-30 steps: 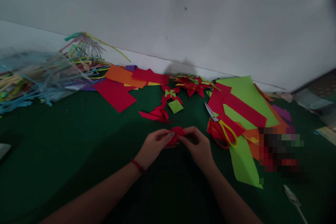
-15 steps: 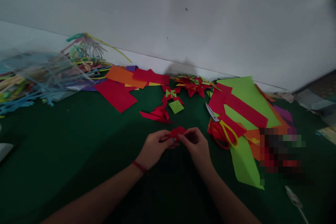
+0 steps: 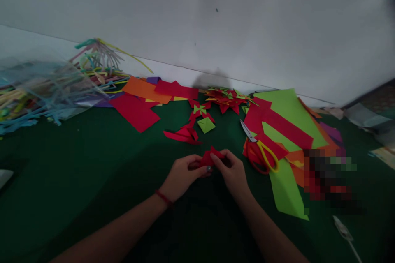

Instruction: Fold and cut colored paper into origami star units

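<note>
Between my two hands is a small folded piece of red paper (image 3: 210, 157), pinched from both sides above the green tabletop. My left hand (image 3: 184, 172) grips its left part, the thumb laid along the lower edge. My right hand (image 3: 232, 169) presses its thumb on the paper's right part, with the fingers behind. Just beyond lie a folded red paper piece (image 3: 184, 134) and a small green folded square (image 3: 206, 125). A red and green paper shape (image 3: 200, 109) rests behind them. The folds under my fingertips are partly hidden.
Scissors (image 3: 261, 148) with yellow and red handles lie on red and green sheets (image 3: 286, 111) at the right. A pile of folded paper pieces (image 3: 226, 98) sits near the wall. Colourful pipe cleaners (image 3: 101, 55) and a plastic bag (image 3: 58, 84) occupy the left. A white cable (image 3: 345, 230) lies front right.
The red paper has turned slightly between my fingers, and more of its pointed top shows. My right thumb has shifted up a little. Both hands keep their grip.
</note>
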Tool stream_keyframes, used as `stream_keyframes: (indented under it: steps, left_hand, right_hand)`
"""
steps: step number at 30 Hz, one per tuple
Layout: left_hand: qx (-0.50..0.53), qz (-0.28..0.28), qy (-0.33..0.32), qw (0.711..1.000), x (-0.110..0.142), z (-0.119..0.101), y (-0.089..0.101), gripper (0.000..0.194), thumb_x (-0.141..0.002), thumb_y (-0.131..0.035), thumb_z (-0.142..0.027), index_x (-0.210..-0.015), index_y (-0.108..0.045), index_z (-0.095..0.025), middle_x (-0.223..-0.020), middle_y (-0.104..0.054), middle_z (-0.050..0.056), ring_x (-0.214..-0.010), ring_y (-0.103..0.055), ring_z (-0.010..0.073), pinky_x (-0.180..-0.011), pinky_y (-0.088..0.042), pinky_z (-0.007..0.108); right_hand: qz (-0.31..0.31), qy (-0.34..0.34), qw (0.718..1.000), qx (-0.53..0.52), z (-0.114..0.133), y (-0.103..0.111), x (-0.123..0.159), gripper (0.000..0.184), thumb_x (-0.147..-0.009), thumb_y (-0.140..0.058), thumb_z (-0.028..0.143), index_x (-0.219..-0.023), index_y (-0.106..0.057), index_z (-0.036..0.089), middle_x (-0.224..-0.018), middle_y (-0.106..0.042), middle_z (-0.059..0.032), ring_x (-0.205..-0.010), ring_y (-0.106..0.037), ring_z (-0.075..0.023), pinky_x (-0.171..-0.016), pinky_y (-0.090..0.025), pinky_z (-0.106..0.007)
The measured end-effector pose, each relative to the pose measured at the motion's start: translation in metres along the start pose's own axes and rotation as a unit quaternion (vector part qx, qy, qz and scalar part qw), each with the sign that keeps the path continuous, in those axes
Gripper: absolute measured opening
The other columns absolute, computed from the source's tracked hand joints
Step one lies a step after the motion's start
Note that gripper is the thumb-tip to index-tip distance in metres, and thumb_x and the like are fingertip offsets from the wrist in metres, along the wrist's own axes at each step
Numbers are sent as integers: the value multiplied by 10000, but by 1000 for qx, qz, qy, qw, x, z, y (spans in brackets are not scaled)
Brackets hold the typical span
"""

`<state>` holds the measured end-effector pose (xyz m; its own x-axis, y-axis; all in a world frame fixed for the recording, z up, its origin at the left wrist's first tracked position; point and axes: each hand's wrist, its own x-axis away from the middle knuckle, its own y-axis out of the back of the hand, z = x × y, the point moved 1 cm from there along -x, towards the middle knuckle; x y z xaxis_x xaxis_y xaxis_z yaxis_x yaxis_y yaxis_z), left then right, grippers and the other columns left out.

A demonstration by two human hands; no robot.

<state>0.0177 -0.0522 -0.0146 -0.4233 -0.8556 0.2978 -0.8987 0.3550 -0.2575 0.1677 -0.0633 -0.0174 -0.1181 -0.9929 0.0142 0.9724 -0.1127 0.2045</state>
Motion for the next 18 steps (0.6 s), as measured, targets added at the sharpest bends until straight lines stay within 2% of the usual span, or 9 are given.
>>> stream_keyframes:
  steps: [8, 14, 18]
  left_hand:
    - [-3, 6, 25, 1000, 0, 1, 0, 214, -735, -619, -283, -835, -591, -95, -767, -687, 95, -702, -663, 198, -716, -521, 347]
    - [-37, 38, 4, 999, 4, -3, -3, 267, -683, -669, -253, -917, -604, -141, -933, -677, 66, -875, -632, 214, -812, -480, 331]
    - [-31, 28, -6, 999, 5, -3, -4, 244, -706, -645, -257, -922, -599, -153, -934, -677, 52, -879, -632, 205, -824, -475, 330]
  right_hand:
    - [-19, 15, 1000, 19, -1, -5, 5, 176, -782, -558, 366, -735, -529, 199, -633, -570, 25, -554, -531, -119, -517, -433, -229]
    - [-74, 26, 997, 12, 2, -1, 4, 163, -777, -569, 356, -754, -522, 201, -615, -560, 32, -524, -534, -116, -491, -434, -229]
    - [-85, 30, 996, 3, 1, 1, 3, 166, -773, -575, 356, -751, -514, 204, -602, -554, 35, -518, -535, -118, -488, -438, -231]
